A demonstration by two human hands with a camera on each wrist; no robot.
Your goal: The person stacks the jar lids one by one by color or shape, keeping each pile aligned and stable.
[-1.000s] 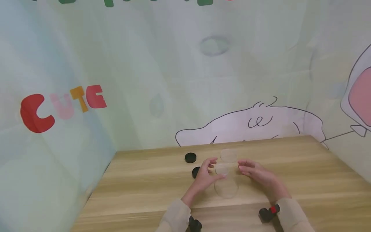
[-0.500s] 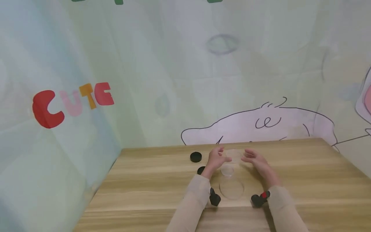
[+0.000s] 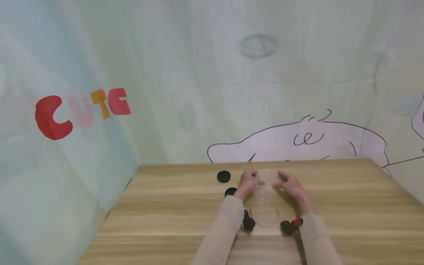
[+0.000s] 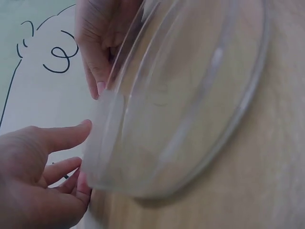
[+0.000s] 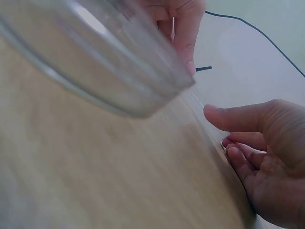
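Near the back of the table, a clear round disc (image 3: 269,177) lies between my hands; its exact kind is hard to tell. My left hand (image 3: 248,181) is at its left rim, thumb and fingers bent but apart. At the opposite rim is my right hand (image 3: 290,184); its fingertips (image 5: 231,148) seem to touch a clear edge at table level, and a gap parts them from the thumb. Closer in are a smaller clear round piece (image 3: 260,193) and a larger clear round dish (image 3: 264,214). Clear curved walls (image 4: 190,95) partly cover the left wrist view.
Two black round caps lie left of the left hand: one farther back (image 3: 223,176), one nearer (image 3: 230,191) and partly hidden by the left wrist. The wooden table (image 3: 159,206) meets a printed cloth backdrop (image 3: 185,84) behind and at the left.
Both hands have moved away from the body, from beside the smaller clear piece to the far disc. They have drawn closer together around its rims. The head view has shifted slightly.
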